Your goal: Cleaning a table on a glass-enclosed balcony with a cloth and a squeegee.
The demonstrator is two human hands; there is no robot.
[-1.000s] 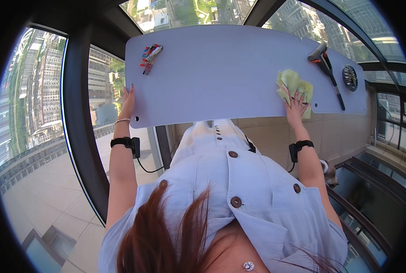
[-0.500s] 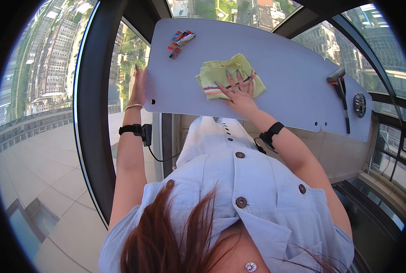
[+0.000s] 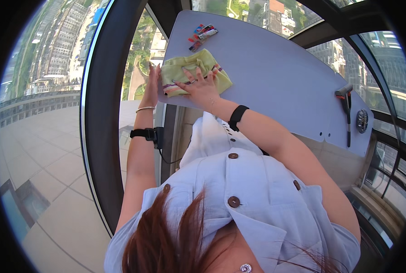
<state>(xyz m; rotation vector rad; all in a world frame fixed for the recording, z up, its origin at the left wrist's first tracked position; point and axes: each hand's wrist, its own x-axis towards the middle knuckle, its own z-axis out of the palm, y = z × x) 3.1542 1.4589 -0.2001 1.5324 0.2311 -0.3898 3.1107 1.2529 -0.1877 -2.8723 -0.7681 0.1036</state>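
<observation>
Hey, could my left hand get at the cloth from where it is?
Probably yes: the left hand is at the table edge, right beside the cloth, with nothing visible between. The right hand lies on the cloth but leaves its left side free.

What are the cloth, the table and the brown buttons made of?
The cloth looks like soft, matt fabric, perhaps cotton: it folds and wrinkles under the right hand.
The table may be plastic or laminate: its pale top looks smooth, without grain.
The buttons could be plastic or wood; they're too small to tell.
</observation>
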